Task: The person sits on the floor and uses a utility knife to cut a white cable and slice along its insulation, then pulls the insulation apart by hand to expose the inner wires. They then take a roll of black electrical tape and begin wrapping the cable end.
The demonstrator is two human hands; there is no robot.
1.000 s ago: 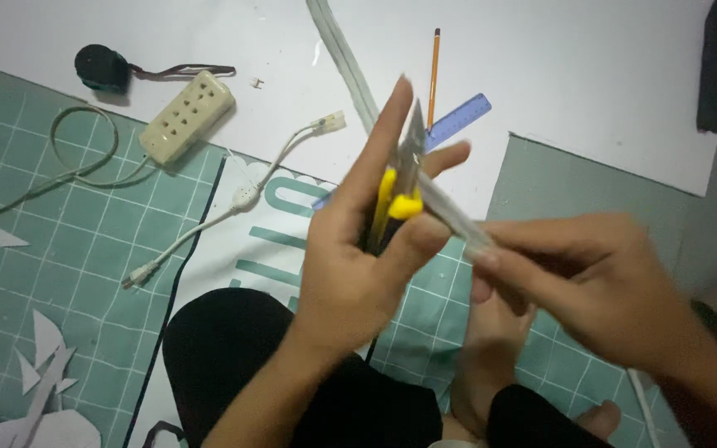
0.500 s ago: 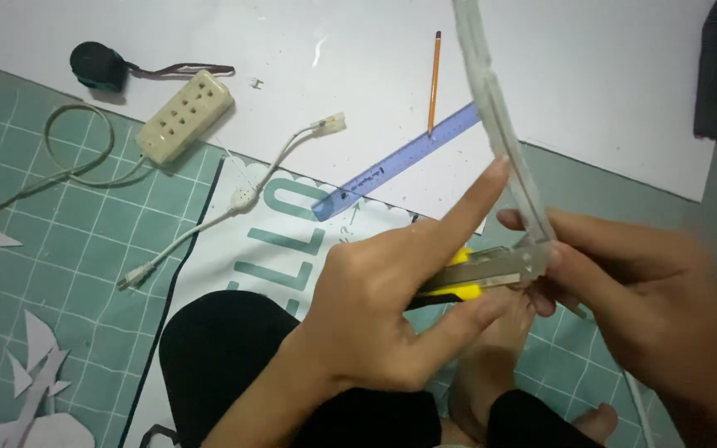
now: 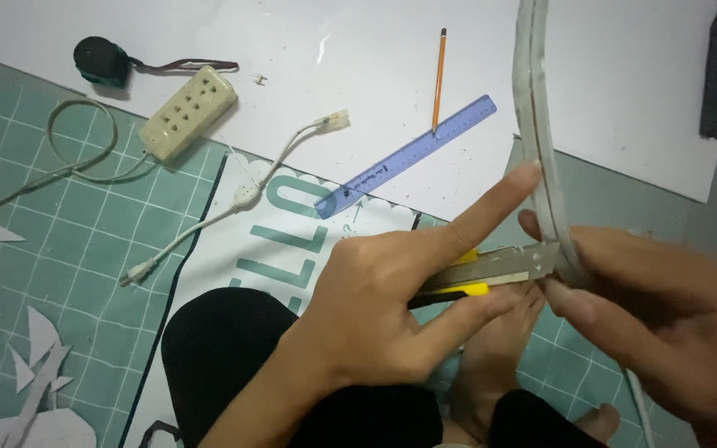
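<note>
1. Since half a second ago, both hands have shifted slightly right and the grey strip (image 3: 541,149) now arcs more steeply up past the top edge; the blue ruler (image 3: 407,156), partly hidden earlier, lies fully in view.
2. Left hand (image 3: 392,307) has its grip closed around a yellow-and-metal utility knife (image 3: 491,270), thumb beneath the handle and index finger stretched out straight, its tip against the strip.
3. Blade end of the knife meets the strip just where the right hand pinches it.
4. Right hand (image 3: 649,307) has its grip closed on the lower part of the strip, thumb and fingers pressed about it; the hand is blurred at its outer edge.
5. From the right hand, the strip's lower end runs down toward the bottom right corner.
6. Under the hands lie a green cutting mat (image 3: 60,241) and a white printed sheet with teal lettering (image 3: 284,241), on which the person's black-clad knee and bare feet rest.
7. Farther off on a white board (image 3: 358,41) lie an orange pencil (image 3: 439,79) just above the ruler, a cream power strip (image 3: 188,112) with its cord looping over the mat, a black round object (image 3: 99,60), and a white cable with a plug (image 3: 242,195).
8. White paper offcuts (image 3: 35,365) are scattered at the lower left of the mat.
</note>
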